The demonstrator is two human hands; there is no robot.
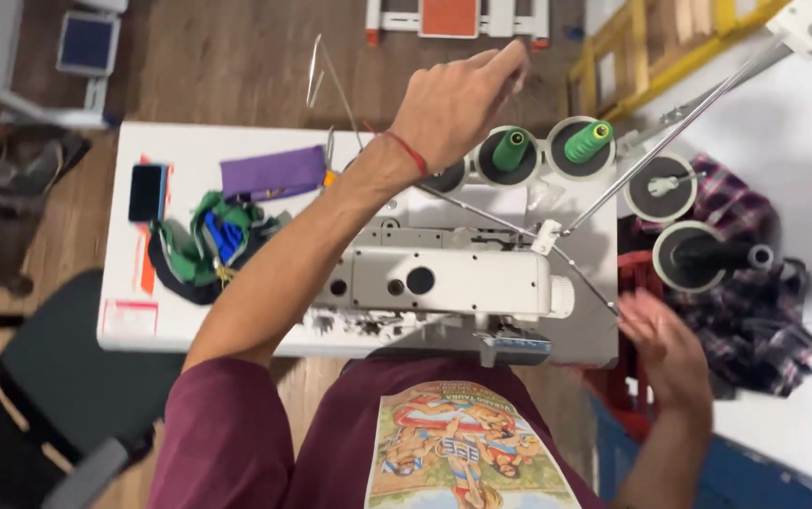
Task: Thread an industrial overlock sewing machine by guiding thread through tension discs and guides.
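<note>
Head view: left hand (pixel 458 99) reaches up and away over the sewing machine (pixel 443 283), fingers drawn together near the thread guide rod (pixel 688 118), apparently pinching thread, though too fine to confirm. The green thread cones (pixel 509 151) stand upright just right of and below that hand, on the far side of the machine. Right hand (pixel 665 344) hangs loosely spread, empty, at the table's (pixel 123 236) right edge, farther from the cones than the left.
</note>
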